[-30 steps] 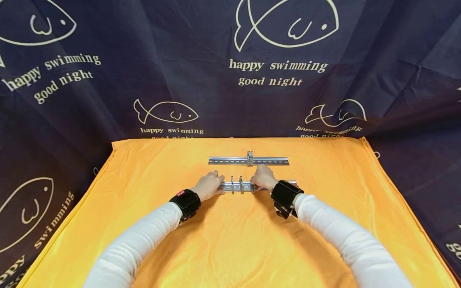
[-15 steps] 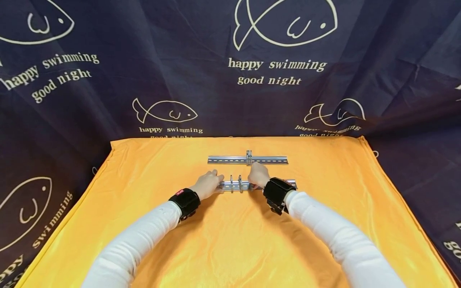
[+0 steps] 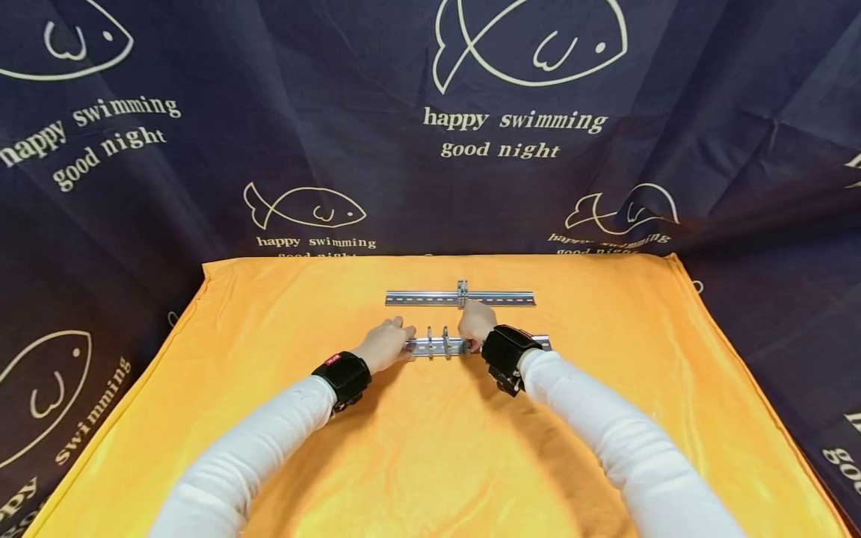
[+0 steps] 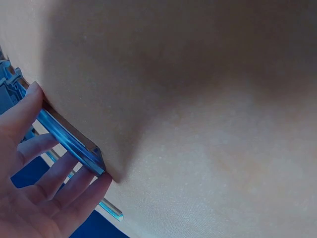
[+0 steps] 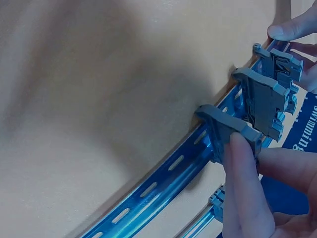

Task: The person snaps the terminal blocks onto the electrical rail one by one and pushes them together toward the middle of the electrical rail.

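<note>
A slotted metal DIN rail (image 3: 420, 347) lies across the middle of the orange cloth. My left hand (image 3: 386, 344) grips its left end, thumb on the near edge and fingers at the far edge, as the left wrist view shows. On the rail stand two grey terminal blocks (image 5: 262, 99), upright and slightly apart. To their right, my right hand (image 3: 478, 323) pinches a third terminal block (image 5: 225, 126) between thumb and fingers; it stands across the rail. Whether its foot is fully clipped on cannot be seen. The right hand hides part of the rail.
Behind lies a second DIN rail (image 3: 417, 298), parallel to the first, bearing terminal blocks (image 3: 462, 293) close together near its middle. Orange cloth (image 3: 430, 448) covers the table. A dark curtain (image 3: 403, 149) with fish prints hangs behind and at both sides.
My right hand and wrist have swung left, still pinching the terminal block, which stays at nearly the same place on the rail. The left hand keeps its grip. The head view has shifted slightly.
</note>
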Available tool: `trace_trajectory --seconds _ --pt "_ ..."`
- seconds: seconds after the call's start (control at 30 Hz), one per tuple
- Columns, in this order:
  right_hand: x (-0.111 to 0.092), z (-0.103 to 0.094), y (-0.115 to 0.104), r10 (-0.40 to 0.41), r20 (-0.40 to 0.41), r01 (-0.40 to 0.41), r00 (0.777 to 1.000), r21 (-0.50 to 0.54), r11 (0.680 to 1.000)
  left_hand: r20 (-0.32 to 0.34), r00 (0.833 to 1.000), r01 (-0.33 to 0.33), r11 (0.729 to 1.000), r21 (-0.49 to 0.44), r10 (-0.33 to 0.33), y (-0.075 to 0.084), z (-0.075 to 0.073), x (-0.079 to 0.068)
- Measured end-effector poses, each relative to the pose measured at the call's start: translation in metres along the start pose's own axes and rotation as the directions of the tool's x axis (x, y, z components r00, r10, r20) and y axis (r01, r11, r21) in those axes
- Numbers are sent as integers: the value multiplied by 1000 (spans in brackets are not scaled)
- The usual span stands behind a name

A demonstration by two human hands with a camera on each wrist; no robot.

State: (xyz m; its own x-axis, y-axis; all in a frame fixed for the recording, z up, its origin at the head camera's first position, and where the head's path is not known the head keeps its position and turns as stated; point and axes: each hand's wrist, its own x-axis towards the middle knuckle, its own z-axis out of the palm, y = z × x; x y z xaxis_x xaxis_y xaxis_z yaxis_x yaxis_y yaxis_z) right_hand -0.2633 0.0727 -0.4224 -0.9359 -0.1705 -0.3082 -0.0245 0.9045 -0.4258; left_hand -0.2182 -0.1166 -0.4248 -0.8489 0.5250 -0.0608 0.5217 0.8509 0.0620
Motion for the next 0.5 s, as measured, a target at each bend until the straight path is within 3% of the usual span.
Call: trace_trajectory --seconds 0.13,0.23,0.33,0.43,0.5 --pt "79 51 47 -41 -43 39 998 -43 998 4 1000 3 1000 4 -3 -1 0 0" --pt "105 70 64 -68 -72 66 995 -35 997 -2 1000 0 1000 -8 0 -1 0 -1" --pt "69 45 39 2 -9 -2 1000 45 999 -5 1000 -6 1000 -7 6 -1 0 -1" --pt "-6 -7 -10 77 55 -80 996 62 995 5 1000 -4 1000 5 4 -1 0 -1" --pt "-33 -23 -26 71 52 -75 996 73 995 10 1000 -1 1000 6 1 -1 0 -1"
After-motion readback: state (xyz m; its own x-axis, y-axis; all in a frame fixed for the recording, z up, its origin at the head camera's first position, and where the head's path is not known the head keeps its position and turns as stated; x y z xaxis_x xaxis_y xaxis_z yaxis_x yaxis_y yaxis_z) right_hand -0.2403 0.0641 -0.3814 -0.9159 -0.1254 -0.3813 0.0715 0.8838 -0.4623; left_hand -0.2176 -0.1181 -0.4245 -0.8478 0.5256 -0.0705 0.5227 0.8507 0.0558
